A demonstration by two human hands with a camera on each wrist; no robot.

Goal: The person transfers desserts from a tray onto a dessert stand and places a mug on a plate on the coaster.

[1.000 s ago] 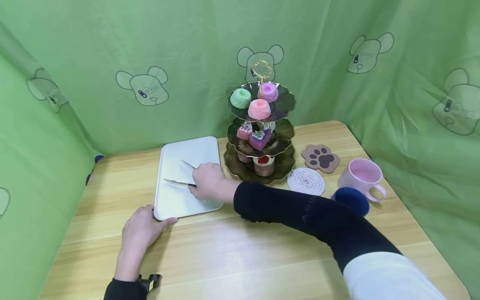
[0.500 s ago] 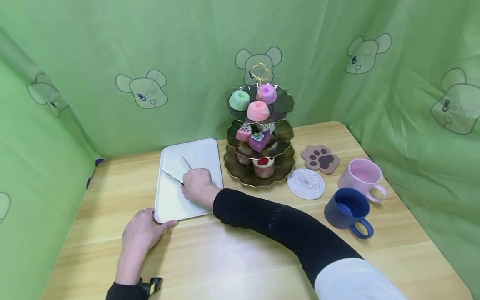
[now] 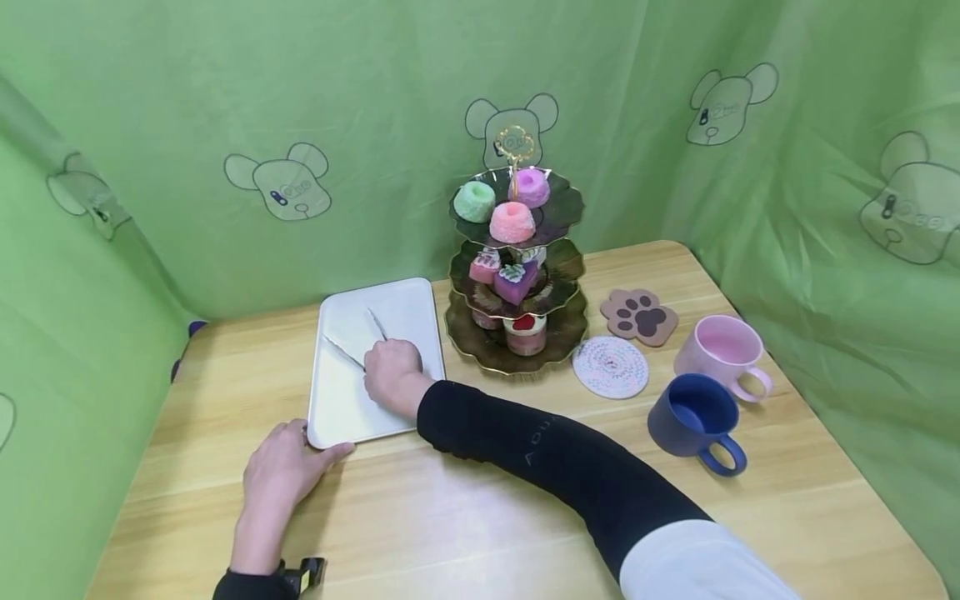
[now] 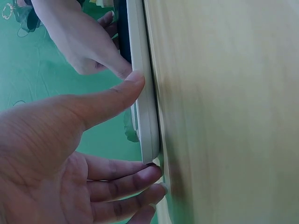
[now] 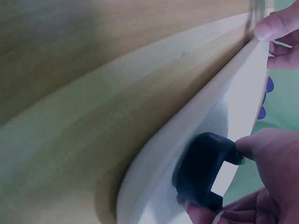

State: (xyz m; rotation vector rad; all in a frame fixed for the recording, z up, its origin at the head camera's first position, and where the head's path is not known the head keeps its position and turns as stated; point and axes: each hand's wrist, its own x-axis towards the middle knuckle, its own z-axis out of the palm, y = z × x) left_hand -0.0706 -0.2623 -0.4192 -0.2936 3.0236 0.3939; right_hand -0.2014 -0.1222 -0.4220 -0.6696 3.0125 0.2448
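A white tray [image 3: 408,310] lies on the wooden table, its near edge also visible in the left wrist view. My left hand [image 3: 277,467] grips its near left corner, thumb against the front rim and fingers round the side. Over the tray, my right hand [image 3: 393,373] holds a pair of tongs [image 3: 343,352]. Two thin metal arms of the tongs point toward the far left, spread apart above the tray surface. In the right wrist view, the tongs' black curved end [image 5: 201,165] sits between the right thumb and fingers, close to the tray.
A three-tier dark stand [image 3: 558,329] bearing small cakes and a dessert cup is right of the tray. Further right are a round woven coaster [image 3: 611,367], a paw-shaped coaster [image 3: 637,317], a pink mug [image 3: 720,350] and a blue mug [image 3: 693,417]. Green curtains [image 3: 390,167] surround the table.
My right hand has moved left over the tray with the tongs, whose arms have turned to point more toward the back. The left hand stays at the tray corner.
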